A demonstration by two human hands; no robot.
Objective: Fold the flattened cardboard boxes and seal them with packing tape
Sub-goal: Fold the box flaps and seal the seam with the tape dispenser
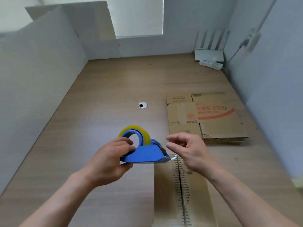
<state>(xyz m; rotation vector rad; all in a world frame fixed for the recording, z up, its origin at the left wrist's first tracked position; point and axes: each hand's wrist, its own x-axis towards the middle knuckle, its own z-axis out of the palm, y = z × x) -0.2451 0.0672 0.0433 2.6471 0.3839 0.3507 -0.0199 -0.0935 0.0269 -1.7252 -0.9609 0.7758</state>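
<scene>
My left hand (109,158) grips a blue tape dispenser (145,154) loaded with a yellowish roll of packing tape (142,131), held above the wooden table. My right hand (186,150) hovers just right of the dispenser's cutter end, fingers loosely curled and apart, near a short clear tape end (174,157). Below the hands stands a folded cardboard box (165,194) with its two top flaps meeting along a seam. A stack of flattened cardboard boxes (206,117) with red print lies on the table to the right.
The wooden table (101,99) has a round cable hole (142,105) in the middle. White foam panels (37,66) wall the left and back. A white router (209,54) and a power strip (211,63) sit in the far right corner by the wall.
</scene>
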